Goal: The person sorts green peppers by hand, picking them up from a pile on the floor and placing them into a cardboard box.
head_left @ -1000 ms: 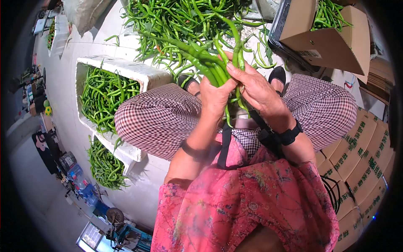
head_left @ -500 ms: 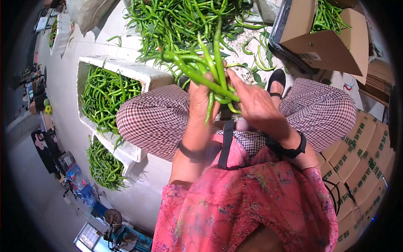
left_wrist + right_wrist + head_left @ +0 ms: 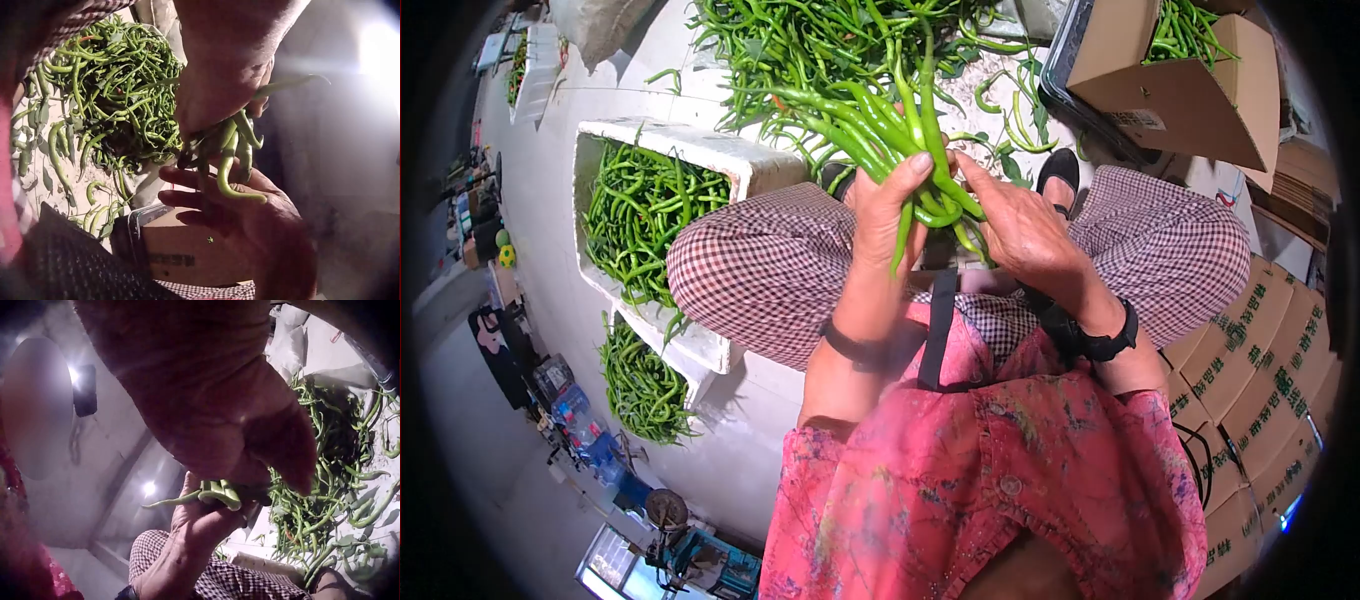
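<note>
My left hand [image 3: 882, 210] grips a bunch of long green chili peppers [image 3: 865, 130] between my knees, its thumb across them. Most of the peppers fan out up and away from me; a few curved tips hang below the hand. Close on the bunch's right side is my right hand [image 3: 1030, 235], its fingers extended along the pepper ends. In the left wrist view the fingers [image 3: 187, 199] of that right hand are spread, with the palm beside the curved peppers [image 3: 232, 169]. The right wrist view shows pepper ends [image 3: 219, 492] poking out over the left hand [image 3: 203, 528].
A big heap of loose chili peppers [image 3: 790, 60] covers the floor ahead, with leaves and scattered peppers at its right. White foam boxes [image 3: 755, 165] of peppers stand at left. A cardboard box [image 3: 1190, 110] holding peppers is at the right, near flattened printed cartons [image 3: 1250, 380].
One second ago both hands clasped the bunch, the right thumb over it. The right hand has since loosened and straightened its fingers, while the left keeps hold and the peppers have turned and fanned out.
</note>
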The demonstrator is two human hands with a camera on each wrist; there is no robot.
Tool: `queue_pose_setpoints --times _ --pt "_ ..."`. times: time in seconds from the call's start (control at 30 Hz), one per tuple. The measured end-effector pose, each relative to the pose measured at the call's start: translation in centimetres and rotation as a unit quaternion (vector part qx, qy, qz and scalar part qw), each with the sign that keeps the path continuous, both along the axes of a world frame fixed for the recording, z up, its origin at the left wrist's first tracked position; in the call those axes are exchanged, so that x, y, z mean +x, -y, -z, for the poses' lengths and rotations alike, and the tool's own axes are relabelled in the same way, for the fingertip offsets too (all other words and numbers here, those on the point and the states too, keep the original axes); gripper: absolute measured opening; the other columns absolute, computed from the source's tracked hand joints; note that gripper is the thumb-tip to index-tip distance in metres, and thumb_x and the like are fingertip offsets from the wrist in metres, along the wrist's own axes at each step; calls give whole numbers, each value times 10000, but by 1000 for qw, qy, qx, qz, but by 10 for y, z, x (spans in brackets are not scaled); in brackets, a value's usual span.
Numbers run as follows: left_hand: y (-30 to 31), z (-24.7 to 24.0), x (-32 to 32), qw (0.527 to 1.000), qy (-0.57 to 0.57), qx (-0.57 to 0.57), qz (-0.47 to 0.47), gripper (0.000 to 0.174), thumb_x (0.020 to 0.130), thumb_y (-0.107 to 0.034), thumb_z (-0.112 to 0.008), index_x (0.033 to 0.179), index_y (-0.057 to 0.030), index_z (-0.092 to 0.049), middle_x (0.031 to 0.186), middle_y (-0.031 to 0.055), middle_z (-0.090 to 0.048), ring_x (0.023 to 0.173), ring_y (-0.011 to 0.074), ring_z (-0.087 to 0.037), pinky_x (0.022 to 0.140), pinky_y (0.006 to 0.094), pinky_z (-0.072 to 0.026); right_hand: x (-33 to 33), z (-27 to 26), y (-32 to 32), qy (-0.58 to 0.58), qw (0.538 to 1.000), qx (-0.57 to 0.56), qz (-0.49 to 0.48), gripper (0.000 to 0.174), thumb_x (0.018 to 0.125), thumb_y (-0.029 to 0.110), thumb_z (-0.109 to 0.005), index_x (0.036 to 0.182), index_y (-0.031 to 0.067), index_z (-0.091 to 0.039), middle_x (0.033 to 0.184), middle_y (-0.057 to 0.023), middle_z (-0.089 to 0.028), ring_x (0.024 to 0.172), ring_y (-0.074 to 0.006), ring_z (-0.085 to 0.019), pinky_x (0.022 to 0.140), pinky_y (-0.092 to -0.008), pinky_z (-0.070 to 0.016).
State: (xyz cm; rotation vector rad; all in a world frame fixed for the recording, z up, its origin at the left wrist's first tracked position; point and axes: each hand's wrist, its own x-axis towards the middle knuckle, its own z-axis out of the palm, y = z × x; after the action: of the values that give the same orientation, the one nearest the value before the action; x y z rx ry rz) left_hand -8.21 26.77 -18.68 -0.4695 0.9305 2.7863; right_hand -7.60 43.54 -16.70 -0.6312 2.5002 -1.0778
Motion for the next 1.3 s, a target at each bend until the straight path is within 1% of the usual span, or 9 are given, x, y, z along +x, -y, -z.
queue_pose_setpoints --times 0.2,0.37,0.5,0.57,0.67,0.9,1.1,1.17,1.3 --pt "8 -4 0 999 10 17 -27 650 784 -107 -674 1342 -22 -353 1022 133 -580 884 229 -622 818 367 -529 -15 -16 -16 159 984 -46 -65 717 754 143 -609 1407 18 -341 1385 -223 -428 1288 -341 -418 1084 -391 -326" --pt "12 -9 -4 999 -25 -23 -41 457 808 -95 -657 1198 24 -452 987 119 -581 871 208 -598 798 334 -525 -24 -30 -30 65 991 -83 -84 739 769 203 -627 1425 38 -331 1389 -199 -436 1278 -332 -437 1090 -387 -314" --pt "4 -20 -3 961 14 -275 18 364 795 -92 -686 1111 -1 -531 935 63 -607 778 139 -594 721 269 -507 -25 -35 -19 232 959 -155 51 757 840 337 -662 1438 39 -307 1399 -175 -435 1245 -257 -472 1049 -354 -364" --pt "-8 -23 -3 890 -14 -451 58 363 789 -83 -682 1104 22 -536 944 78 -620 750 165 -593 663 277 -475 -21 -29 5 256 928 -256 87 747 845 292 -679 1429 18 -303 1359 -162 -469 1205 -219 -488 1014 -330 -392" --pt "-30 -15 10 664 -179 -723 71 704 774 -131 -623 1358 95 -302 1263 271 -468 1129 397 -488 901 440 -408 -22 -26 32 276 869 -373 171 570 869 246 -671 1303 -22 -417 1145 -94 -540 1090 -173 -523 948 -312 -428" --pt "-42 -19 14 582 -288 -754 95 569 815 -82 -522 1334 96 -371 1338 275 -430 1248 403 -430 937 454 -369 -31 -1 16 423 665 -533 307 476 901 269 -630 1227 -52 -500 1101 -113 -594 1038 -167 -565 920 -308 -455" --pt "-29 -47 15 633 -272 -698 197 615 731 -84 -714 1280 55 -475 1331 283 -437 1212 424 -466 1006 444 -377 -40 38 -1 481 595 -573 295 507 851 79 -596 1310 -65 -436 1196 -214 -570 1085 -281 -578 978 -401 -465" --pt "-12 -58 12 773 -211 -561 208 574 758 -78 -709 1282 18 -495 1266 259 -510 1138 393 -544 970 400 -422 -41 35 -3 510 571 -597 237 506 834 77 -629 1290 -44 -443 1151 -196 -593 1047 -283 -596 960 -405 -478" --pt "6 -76 10 922 -100 -363 96 358 892 -47 -561 1237 38 -519 1138 158 -614 1018 248 -621 861 320 -503 -43 37 -1 515 586 -586 218 546 828 95 -629 1321 -34 -432 1144 -201 -604 988 -264 -624 912 -370 -505"
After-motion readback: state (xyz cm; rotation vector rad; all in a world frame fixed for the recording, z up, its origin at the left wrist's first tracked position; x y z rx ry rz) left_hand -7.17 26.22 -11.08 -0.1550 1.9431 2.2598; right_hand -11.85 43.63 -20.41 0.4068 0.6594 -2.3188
